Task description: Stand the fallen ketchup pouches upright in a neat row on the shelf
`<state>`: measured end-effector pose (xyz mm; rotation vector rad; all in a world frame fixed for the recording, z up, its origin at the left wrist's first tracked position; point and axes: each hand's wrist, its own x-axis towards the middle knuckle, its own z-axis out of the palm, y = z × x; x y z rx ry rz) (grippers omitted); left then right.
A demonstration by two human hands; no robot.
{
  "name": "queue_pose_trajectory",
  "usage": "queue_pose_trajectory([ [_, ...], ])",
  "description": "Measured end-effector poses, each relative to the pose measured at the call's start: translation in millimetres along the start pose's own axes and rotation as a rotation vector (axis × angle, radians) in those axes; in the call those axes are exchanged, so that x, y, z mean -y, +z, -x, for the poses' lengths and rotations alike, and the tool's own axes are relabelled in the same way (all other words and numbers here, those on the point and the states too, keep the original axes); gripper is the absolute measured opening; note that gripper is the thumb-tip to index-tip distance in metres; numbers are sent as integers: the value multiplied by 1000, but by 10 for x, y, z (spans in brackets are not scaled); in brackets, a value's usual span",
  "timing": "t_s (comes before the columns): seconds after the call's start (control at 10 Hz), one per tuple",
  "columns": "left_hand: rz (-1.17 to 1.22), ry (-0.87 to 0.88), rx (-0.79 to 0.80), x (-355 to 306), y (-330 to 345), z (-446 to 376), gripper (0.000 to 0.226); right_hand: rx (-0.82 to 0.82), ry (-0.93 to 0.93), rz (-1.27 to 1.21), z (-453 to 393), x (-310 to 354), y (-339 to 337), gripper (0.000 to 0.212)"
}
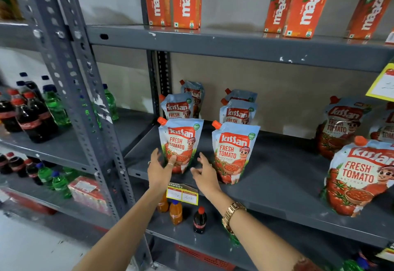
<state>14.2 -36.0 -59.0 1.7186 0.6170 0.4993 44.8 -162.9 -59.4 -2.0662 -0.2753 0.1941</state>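
Several Kissan ketchup pouches stand on the grey middle shelf. The front-left pouch is upright at the shelf's front edge, and my left hand touches its lower left side with spread fingers. My right hand hovers open just right of that pouch, between it and the second front pouch. Two more pouches stand behind the left one and two behind the second. Further right, a large pouch stands at the front and another behind it.
Orange Maaza cartons line the shelf above. A yellow price tag hangs on the shelf's front edge below my hands. Small drink bottles stand on the shelf underneath. Cola and green bottles fill the rack to the left, past a grey upright post.
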Motion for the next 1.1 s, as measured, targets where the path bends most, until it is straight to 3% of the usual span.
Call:
queue_pose_trajectory([
  [0.4, -93, -34, 68, 131, -284, -383, 45, 145, -22, 80, -111, 162, 236, 65],
  [0.9, -74, -83, 92, 220, -363, -517, 45, 285, 70, 96, -296, 243, 319, 69],
  [1.1, -78, -89, -36, 191, -338, -384, 45, 77, 14, 49, -192, 207, 242, 46],
])
